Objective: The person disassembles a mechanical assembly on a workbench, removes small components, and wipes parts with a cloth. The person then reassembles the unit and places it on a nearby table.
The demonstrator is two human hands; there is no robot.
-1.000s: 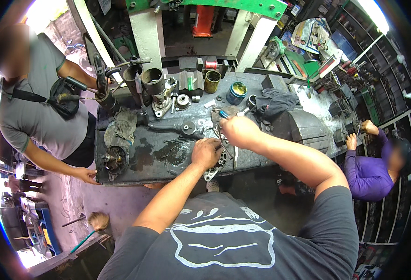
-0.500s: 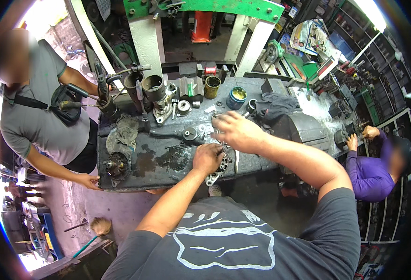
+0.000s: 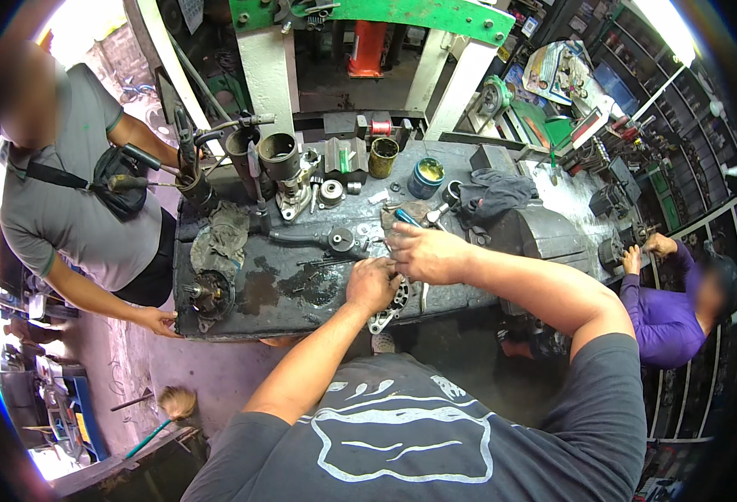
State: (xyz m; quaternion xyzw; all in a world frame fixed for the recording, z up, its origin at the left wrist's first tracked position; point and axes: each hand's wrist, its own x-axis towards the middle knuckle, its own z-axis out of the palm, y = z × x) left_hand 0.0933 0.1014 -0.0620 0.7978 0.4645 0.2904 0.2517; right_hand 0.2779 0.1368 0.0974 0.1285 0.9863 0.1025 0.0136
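Over the bench, my left hand (image 3: 374,286) is closed, its curled fingers against a round, slotted metal housing (image 3: 390,310) near the bench's front edge. My right hand (image 3: 427,253) meets it from the right, also closed, with fingertips touching my left fingers. What lies between the fingers is hidden. Just beyond the right hand, a blue-handled tool (image 3: 406,217) rests on a brown rag. To the left of my hands lies a dark power tool (image 3: 308,240) with a round head.
An open tin of yellowish grease (image 3: 426,177) and a dark rag (image 3: 494,192) stand beyond my right hand. Metal cylinders (image 3: 279,156) line the back. A person in grey (image 3: 84,184) is at the left end; another in purple (image 3: 657,318) works at the right.
My right hand has moved slightly nearer and down against my left fingers. The blue-handled tool, hidden before, now shows beyond it. The left hand has barely moved.
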